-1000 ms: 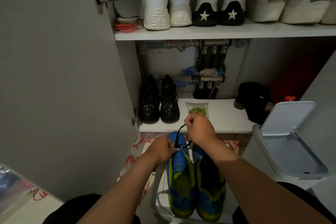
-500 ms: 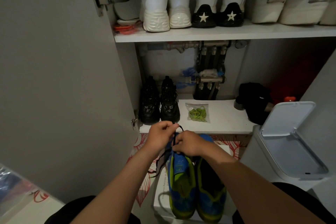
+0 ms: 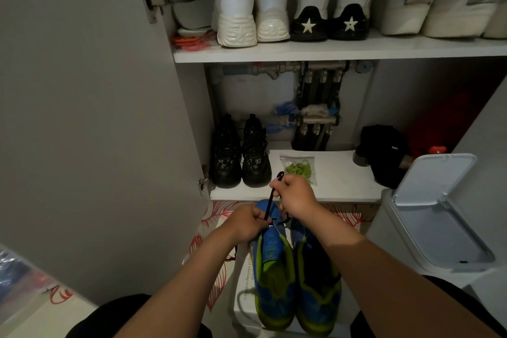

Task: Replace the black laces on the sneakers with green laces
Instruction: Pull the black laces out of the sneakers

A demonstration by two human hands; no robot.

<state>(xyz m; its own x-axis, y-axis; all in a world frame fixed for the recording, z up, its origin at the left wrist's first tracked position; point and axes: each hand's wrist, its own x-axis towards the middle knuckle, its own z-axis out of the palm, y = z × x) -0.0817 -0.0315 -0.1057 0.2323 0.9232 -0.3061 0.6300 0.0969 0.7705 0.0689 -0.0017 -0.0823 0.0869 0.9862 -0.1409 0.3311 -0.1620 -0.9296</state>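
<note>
Holds black lace [image 3: 270, 202] taut above blue-and-green sneakers [image 3: 274, 277] at an open shoe cupboard.
Grips lace in curled right hand [image 3: 295, 196], raised just past the toes; clamps left hand [image 3: 248, 223], fingers curled, on the front of the left-side sneaker where the lace runs in. Finds sneakers side by side on a white box [image 3: 244, 296], toes towards the lower shelf [image 3: 343, 186]. Notes green laces [image 3: 299, 169] bagged on that shelf, just beyond the right hand, near black shoes [image 3: 241, 156].

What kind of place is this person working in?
Probably a home entryway, at an open shoe cupboard: white sneakers line the upper shelf, black shoes stand below, and a lidded bin sits beside it.
</note>
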